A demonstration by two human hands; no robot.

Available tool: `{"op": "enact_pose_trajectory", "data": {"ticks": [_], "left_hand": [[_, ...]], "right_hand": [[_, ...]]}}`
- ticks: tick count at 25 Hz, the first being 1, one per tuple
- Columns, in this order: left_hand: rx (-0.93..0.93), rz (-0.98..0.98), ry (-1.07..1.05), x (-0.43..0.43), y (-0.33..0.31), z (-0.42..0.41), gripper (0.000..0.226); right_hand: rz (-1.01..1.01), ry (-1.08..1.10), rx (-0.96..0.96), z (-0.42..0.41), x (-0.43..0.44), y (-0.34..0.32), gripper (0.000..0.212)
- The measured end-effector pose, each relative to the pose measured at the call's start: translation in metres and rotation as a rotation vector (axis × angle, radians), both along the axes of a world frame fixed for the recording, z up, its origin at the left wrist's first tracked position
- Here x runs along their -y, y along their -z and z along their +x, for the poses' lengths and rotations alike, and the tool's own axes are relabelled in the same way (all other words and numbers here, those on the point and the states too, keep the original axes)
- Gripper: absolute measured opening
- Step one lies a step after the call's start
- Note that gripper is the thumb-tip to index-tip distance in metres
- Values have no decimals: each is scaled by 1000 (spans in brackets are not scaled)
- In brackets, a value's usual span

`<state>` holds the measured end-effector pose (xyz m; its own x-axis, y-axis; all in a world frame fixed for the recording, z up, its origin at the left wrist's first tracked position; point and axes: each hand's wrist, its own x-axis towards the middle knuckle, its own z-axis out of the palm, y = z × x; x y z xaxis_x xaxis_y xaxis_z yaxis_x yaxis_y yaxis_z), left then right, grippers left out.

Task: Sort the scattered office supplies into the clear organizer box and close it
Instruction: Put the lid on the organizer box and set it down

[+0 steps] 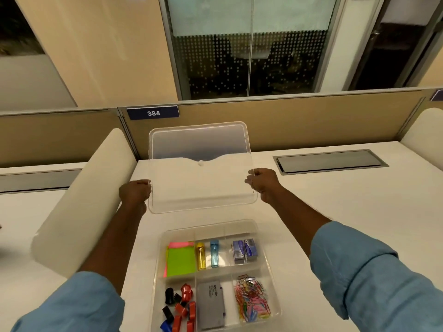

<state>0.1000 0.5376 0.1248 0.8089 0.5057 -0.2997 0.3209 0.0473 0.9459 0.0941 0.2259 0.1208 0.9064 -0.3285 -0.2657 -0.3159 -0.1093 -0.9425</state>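
clear lid point(201, 185) in curled fingers point(145, 186) of left hand point(134, 193) and right hand point(263, 182), beyond organizer box point(254, 227)

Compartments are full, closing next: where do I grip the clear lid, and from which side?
Grip the clear lid by its two side edges, left hand from the left, right hand from the right, as now. It is wide, flat and thin, so opposite-edge grips keep it level and leave its rim free to seat on the organizer box.

"384" on blue partition tag point(153, 113), "camlin" on grey case point(212, 304)
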Motion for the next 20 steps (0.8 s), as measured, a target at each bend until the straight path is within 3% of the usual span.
{"op": "enact_pose_trajectory", "data": {"ticks": [3,6,9,12,14,15,17,20], "left_hand": [[199,-108,-90,13,-27,-22,20],[213,-262,-147,20,-45,-39,47],[122,-415,-56,16,-60,-60,66],[167,-647,105,14,-65,-79,62],[166,-581,241,7,-59,-92,87],[143,-511,290,7,-56,-100,83],[63,-528,294,18,-50,-125,52],[99,-462,136,44,-29,-160,30]], "right_hand": [[-99,-39,148,-14,11,-9,19],[-169,-76,261,-30,19,-18,27],[-195,-80,359,-40,29,-24,28],[-204,-71,454,-48,42,-28,23],[-116,-46,501,-58,51,-24,26],[-80,-59,513,-63,57,-19,21],[8,-161,473,-78,71,-6,25],[314,-308,303,-99,88,24,33]]}}
